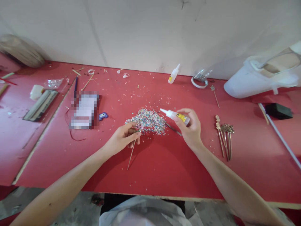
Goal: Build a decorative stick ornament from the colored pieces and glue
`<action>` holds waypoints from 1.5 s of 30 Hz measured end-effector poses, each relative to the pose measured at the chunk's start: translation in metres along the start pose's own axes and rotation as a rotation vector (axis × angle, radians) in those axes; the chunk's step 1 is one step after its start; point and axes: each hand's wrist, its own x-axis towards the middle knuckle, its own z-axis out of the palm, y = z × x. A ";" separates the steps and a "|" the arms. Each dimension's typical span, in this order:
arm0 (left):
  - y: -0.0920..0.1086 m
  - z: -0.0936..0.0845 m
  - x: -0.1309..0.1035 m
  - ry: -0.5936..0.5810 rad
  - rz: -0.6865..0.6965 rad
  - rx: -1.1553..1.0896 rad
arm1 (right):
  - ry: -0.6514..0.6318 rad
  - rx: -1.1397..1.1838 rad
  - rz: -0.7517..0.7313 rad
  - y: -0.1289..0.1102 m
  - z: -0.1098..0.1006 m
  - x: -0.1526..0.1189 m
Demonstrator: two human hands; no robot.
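Observation:
My left hand pinches a thin hair stick near its top; the shaft slants down toward me, and the fingers partly hide its head. In my right hand is a small white glue bottle with a yellow label, tilted so its nozzle points left. The nozzle hovers over the right side of a pile of glittery rhinestones in many colours. Beneath the bottle, a thin metal tool lies partly over the table at the pile's right edge.
On the red table, several decorated hair sticks lie at right. A second glue bottle stands by the wall, near a tape roll. A white pitcher is far right. A blurred phone-like object lies left.

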 end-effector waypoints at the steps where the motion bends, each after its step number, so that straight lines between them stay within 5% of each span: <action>1: 0.000 0.000 0.000 0.003 0.005 -0.004 | 0.028 0.100 0.043 -0.003 0.000 -0.001; 6: 0.002 -0.001 0.003 -0.011 0.008 -0.003 | -0.101 0.601 0.307 -0.023 0.002 0.013; 11: 0.006 0.008 0.010 -0.066 -0.019 -0.021 | -0.301 0.750 0.488 -0.051 0.010 0.027; 21: -0.003 0.016 0.023 -0.118 0.038 -0.081 | -0.297 0.701 0.395 -0.034 0.037 0.025; 27: -0.006 0.011 0.021 -0.159 0.036 -0.002 | -0.161 0.736 0.405 -0.028 0.047 0.014; 36: -0.004 0.012 0.023 -0.170 0.032 0.038 | -0.101 0.673 0.408 -0.038 0.041 0.012; 45: -0.004 0.011 0.023 -0.186 0.028 -0.015 | -0.263 0.740 0.496 -0.041 0.035 0.013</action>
